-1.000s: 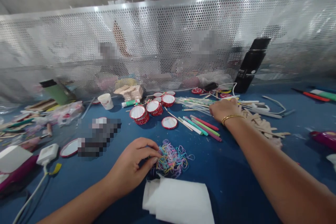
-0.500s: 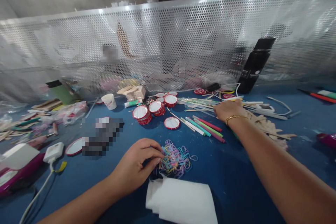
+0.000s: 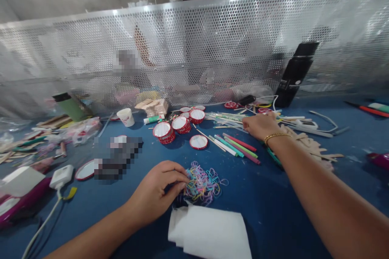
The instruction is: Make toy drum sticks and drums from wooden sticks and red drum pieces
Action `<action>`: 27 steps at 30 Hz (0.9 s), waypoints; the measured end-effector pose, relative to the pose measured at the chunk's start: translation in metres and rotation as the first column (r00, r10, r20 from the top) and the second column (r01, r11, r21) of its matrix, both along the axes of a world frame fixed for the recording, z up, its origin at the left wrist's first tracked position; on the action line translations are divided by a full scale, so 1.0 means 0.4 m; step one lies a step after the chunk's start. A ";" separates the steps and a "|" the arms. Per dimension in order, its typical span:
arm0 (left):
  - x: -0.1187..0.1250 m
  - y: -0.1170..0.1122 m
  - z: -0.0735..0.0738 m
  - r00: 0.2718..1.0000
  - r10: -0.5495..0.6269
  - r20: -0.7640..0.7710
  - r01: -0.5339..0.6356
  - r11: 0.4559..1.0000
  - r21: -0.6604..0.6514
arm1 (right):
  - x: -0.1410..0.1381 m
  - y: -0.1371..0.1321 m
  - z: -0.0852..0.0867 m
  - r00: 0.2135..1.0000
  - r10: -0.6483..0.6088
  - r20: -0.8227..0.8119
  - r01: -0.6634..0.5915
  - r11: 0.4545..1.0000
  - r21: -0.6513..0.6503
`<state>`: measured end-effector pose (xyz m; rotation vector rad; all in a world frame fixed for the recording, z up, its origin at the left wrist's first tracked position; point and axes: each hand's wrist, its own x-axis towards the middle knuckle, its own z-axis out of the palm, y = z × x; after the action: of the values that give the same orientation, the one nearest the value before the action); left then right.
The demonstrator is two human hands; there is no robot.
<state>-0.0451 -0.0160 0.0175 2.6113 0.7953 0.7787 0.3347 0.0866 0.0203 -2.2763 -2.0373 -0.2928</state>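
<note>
A tangled heap of small coloured rubber bands [image 3: 203, 184] lies on the blue table. At its left edge is my left hand [image 3: 162, 186], thumb and fingertips pinched together on some bands. My right hand [image 3: 258, 126], with a gold bracelet at the wrist, reaches far out over the sticks and stationery. Its fingers are curled down, and whatever they hold is hidden. Just left of it lie clear-wrapped thin sticks [image 3: 226, 118], and below those several coloured markers [image 3: 240, 145]. Pale wooden sticks [image 3: 306, 145] are piled beside my right wrist.
Folded white cloth-like material [image 3: 212, 230] lies in front. Small red-and-white drums [image 3: 164, 132] stand mid-table near a paper cup [image 3: 125, 117]. A perforated metal panel [image 3: 182, 48] bounds the back, with a black bottle [image 3: 296, 77] against it. A white charger [image 3: 61, 176] trails its cable at left.
My right hand has shifted slightly left and down among the sticks. My left hand stays at the rubber bands.
</note>
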 end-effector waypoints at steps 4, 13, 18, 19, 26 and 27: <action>0.001 -0.001 0.001 1.000 0.001 0.005 -0.001 1.000 -0.008 | -0.013 0.000 0.012 0.995 0.068 -0.072 -0.056 0.986 0.158; 0.000 0.000 0.004 1.000 0.001 0.006 -0.001 1.000 -0.015 | -0.049 -0.013 0.024 0.908 0.260 -0.329 -0.129 0.920 0.370; -0.001 0.002 0.000 1.000 0.002 0.010 -0.001 1.000 -0.023 | -0.029 -0.018 0.029 0.842 0.242 -0.481 -0.029 0.912 0.409; -0.002 0.003 0.000 1.000 0.007 0.010 -0.007 1.000 -0.027 | -0.028 -0.019 0.034 0.815 0.256 -0.520 -0.013 0.905 0.425; -0.006 0.007 0.018 0.976 0.213 0.041 -0.207 0.971 -0.121 | -0.142 -0.040 0.069 0.387 0.474 -0.791 -0.095 0.874 0.477; -0.004 0.004 0.027 0.965 0.259 0.044 -0.249 0.955 -0.159 | -0.176 -0.051 0.070 0.324 0.490 -0.809 -0.132 0.870 0.474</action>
<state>-0.0468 -0.0144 0.0282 2.3656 1.1401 0.8295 0.2643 0.0662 0.0481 -1.2110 -1.5213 0.5448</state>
